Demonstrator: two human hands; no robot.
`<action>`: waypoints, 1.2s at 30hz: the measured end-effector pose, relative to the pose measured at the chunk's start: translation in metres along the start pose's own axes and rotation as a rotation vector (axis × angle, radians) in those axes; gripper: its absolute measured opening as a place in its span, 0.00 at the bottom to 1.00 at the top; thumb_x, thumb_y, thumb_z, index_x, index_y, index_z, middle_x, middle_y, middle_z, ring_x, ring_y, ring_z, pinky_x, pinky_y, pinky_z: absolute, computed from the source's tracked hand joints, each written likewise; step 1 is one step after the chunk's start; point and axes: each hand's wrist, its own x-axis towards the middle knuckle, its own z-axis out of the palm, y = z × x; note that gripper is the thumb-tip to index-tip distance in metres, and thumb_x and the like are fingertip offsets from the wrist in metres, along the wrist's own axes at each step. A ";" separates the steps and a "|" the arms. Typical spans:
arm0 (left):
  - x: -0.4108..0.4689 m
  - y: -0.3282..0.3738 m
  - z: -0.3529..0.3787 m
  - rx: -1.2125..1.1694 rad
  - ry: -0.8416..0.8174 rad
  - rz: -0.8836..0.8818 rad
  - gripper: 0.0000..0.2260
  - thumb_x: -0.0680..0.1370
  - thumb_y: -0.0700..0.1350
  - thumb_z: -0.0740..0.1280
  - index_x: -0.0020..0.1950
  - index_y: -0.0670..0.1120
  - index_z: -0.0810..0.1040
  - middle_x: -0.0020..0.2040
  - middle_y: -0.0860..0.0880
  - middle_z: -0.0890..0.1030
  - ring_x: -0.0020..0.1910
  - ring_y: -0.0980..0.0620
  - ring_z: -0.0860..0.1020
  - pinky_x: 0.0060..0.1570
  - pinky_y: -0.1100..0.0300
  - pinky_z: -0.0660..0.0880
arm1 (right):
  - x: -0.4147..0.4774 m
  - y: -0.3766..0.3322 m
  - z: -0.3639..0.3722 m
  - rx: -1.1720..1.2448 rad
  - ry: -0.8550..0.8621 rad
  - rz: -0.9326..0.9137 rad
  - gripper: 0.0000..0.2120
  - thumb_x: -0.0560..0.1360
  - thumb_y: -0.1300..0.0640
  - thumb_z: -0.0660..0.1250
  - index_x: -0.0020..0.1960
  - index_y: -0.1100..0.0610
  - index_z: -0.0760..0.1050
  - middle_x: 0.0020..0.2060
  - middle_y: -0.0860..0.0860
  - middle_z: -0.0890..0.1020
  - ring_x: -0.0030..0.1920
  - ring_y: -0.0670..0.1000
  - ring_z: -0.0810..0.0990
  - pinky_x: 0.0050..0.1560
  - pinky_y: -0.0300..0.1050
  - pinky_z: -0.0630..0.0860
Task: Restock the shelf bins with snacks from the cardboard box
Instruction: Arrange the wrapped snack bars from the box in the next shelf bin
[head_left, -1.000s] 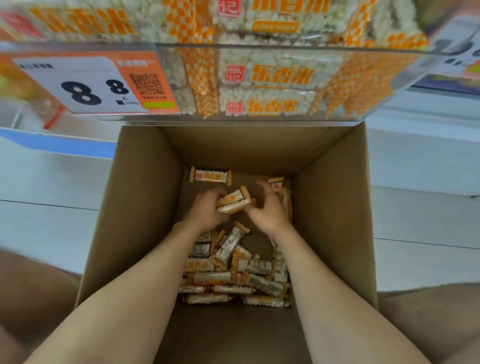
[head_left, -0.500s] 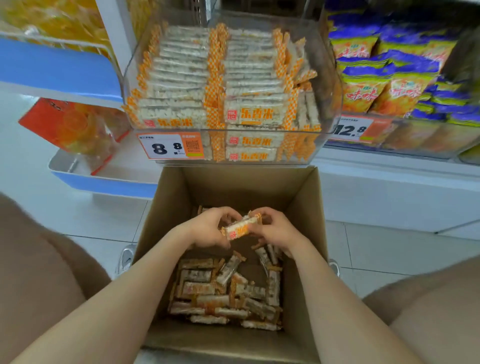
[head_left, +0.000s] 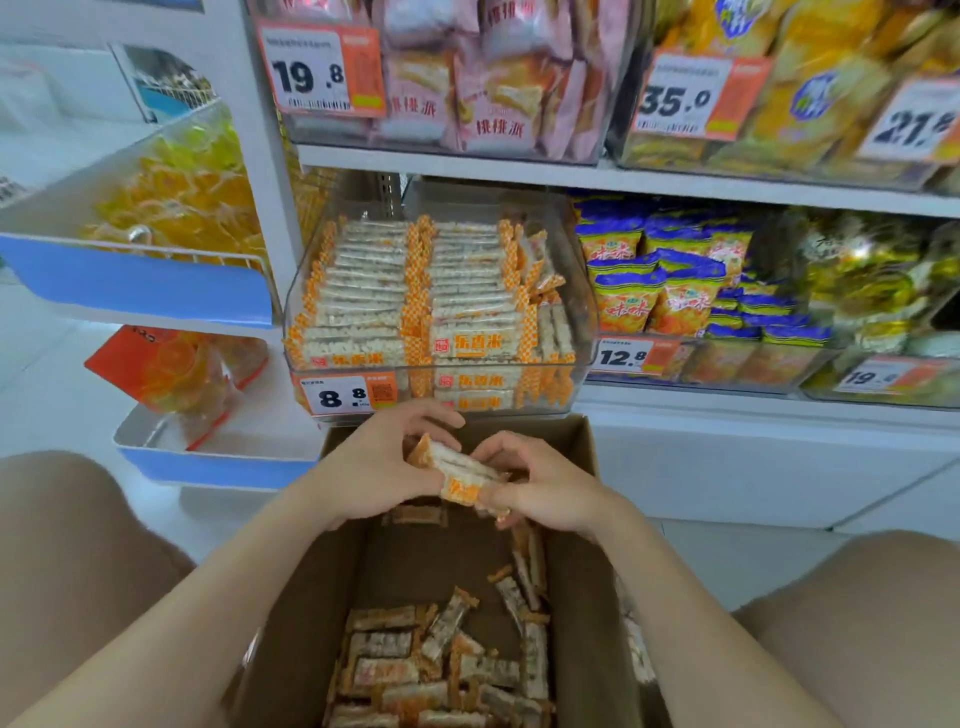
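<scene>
Shelf unit (head_left: 675, 182): white boards carrying clear bins of packaged snacks on two levels, each with an orange-and-white price tag.
Cardboard box (head_left: 322, 597): open on the floor, its far edge directly under the lower shelf, between the person's knees.
Shelf bin (head_left: 586, 332): a clear bin on the lower shelf, straight above the box's far edge.
Stacked bars (head_left: 426, 291): orange-and-white wrapped bars in neat rows that nearly fill the bin.
Loose bars (head_left: 441, 670): a jumble on the box floor, mostly at the near end, with a few strung along the right wall.
Left hand (head_left: 379, 467): fingers curled over the left end of the held bars, gripping them.
Right hand (head_left: 545, 483): fingers and thumb pinch the right end of the same bunch.
Held bars (head_left: 457, 467): a small bunch (the count is unclear) tilted between the two hands, touching both. They sit above the box's far end and just below the bin's front wall, outside the bin.
Price tag (head_left: 348, 395): reads 8.8, on the bin's front at the left, just above the left hand.
</scene>
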 end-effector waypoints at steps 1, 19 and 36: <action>-0.001 0.010 -0.003 -0.055 0.049 0.045 0.26 0.73 0.37 0.75 0.64 0.60 0.77 0.57 0.58 0.84 0.60 0.60 0.80 0.58 0.55 0.77 | -0.006 -0.011 -0.007 -0.064 0.023 -0.041 0.16 0.76 0.53 0.75 0.61 0.45 0.76 0.59 0.46 0.81 0.58 0.46 0.83 0.60 0.53 0.82; 0.065 0.055 -0.022 0.679 0.477 0.391 0.14 0.80 0.48 0.67 0.67 0.52 0.77 0.67 0.54 0.74 0.70 0.51 0.71 0.68 0.48 0.66 | -0.012 -0.090 -0.118 -0.608 0.954 -0.183 0.15 0.76 0.45 0.72 0.59 0.51 0.79 0.29 0.48 0.79 0.32 0.47 0.78 0.34 0.43 0.73; 0.075 0.041 -0.012 1.128 0.474 0.166 0.27 0.84 0.59 0.51 0.82 0.51 0.63 0.80 0.45 0.66 0.77 0.36 0.66 0.72 0.30 0.61 | 0.022 -0.092 -0.097 -1.090 0.683 -0.217 0.14 0.84 0.44 0.60 0.48 0.52 0.76 0.37 0.48 0.76 0.47 0.56 0.80 0.49 0.52 0.69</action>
